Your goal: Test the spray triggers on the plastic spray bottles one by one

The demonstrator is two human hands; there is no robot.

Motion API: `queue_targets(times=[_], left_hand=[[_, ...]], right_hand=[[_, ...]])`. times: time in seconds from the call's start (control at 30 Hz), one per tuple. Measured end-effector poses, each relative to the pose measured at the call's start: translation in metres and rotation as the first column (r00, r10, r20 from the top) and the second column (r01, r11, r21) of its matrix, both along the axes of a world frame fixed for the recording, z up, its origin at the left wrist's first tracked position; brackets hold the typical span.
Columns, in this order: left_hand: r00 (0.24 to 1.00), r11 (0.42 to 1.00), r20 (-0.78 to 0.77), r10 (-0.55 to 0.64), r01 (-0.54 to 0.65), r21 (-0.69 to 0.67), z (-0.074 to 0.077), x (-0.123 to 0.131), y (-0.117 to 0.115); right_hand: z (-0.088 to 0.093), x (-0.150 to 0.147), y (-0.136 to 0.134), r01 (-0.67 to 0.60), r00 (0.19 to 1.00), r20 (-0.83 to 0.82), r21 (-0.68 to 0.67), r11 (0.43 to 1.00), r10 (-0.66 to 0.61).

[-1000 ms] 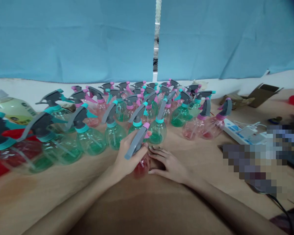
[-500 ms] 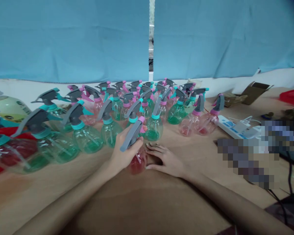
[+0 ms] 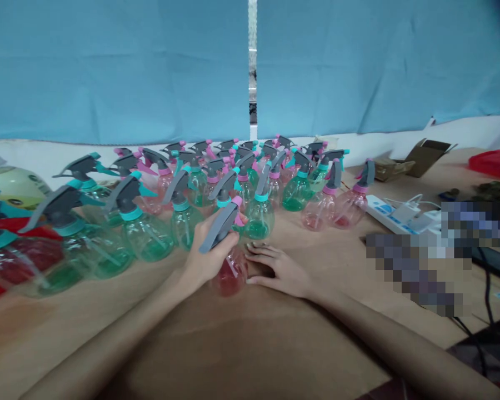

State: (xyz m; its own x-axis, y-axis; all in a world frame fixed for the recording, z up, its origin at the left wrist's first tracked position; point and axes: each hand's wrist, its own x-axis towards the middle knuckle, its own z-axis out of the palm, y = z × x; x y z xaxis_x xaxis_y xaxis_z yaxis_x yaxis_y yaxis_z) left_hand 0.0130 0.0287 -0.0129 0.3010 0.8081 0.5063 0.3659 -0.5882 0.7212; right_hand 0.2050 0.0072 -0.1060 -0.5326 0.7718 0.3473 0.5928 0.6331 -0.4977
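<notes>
A pink spray bottle [image 3: 230,278] with a grey and pink trigger head stands in front of me, tilted a little, with reddish liquid or tint low in it. My left hand [image 3: 212,250] is closed around its neck and trigger head; the grey lever sticks out over the back of that hand. Beside the bottle's right side, my right hand [image 3: 281,269] rests low by the table with fingers stretched out and the thumb apart. Its fingertips are close to the bottle; whether they touch it I cannot tell. Just behind stands a green spray bottle [image 3: 260,219].
Several more green and pink spray bottles stand in rows, including a green one [image 3: 148,236] at left and a pink one [image 3: 316,211] at right. A white power strip [image 3: 385,214] with cables lies at right, near an open cardboard box [image 3: 429,158]. A blue curtain [image 3: 129,72] hangs behind.
The view has shifted slightly. My left hand and the pink spray bottle lean a little further left; the grip is unchanged. The right hand stays beside the bottle.
</notes>
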Motion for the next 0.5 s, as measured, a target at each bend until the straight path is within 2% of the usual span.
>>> queue_targets(times=[0.1,0.27,0.5], left_hand=[[0.999,0.999,-0.010,-0.033,0.033,0.004,0.0031,0.0002,-0.0006],[1.000,0.999,0.003,0.008,-0.008,0.045,0.0046,0.0007,-0.0018],[0.998,0.998,0.014,-0.055,0.056,-0.038,0.0037,-0.0018,-0.0016]], right_hand=[[0.0008,0.0005,-0.0005,0.000,1.000,-0.005,-0.007,1.000,0.000],[0.0008,0.0005,-0.0013,0.001,1.000,0.001,-0.016,1.000,-0.001],[-0.0001,-0.0002,-0.0005,0.002,1.000,0.001,-0.010,1.000,-0.002]])
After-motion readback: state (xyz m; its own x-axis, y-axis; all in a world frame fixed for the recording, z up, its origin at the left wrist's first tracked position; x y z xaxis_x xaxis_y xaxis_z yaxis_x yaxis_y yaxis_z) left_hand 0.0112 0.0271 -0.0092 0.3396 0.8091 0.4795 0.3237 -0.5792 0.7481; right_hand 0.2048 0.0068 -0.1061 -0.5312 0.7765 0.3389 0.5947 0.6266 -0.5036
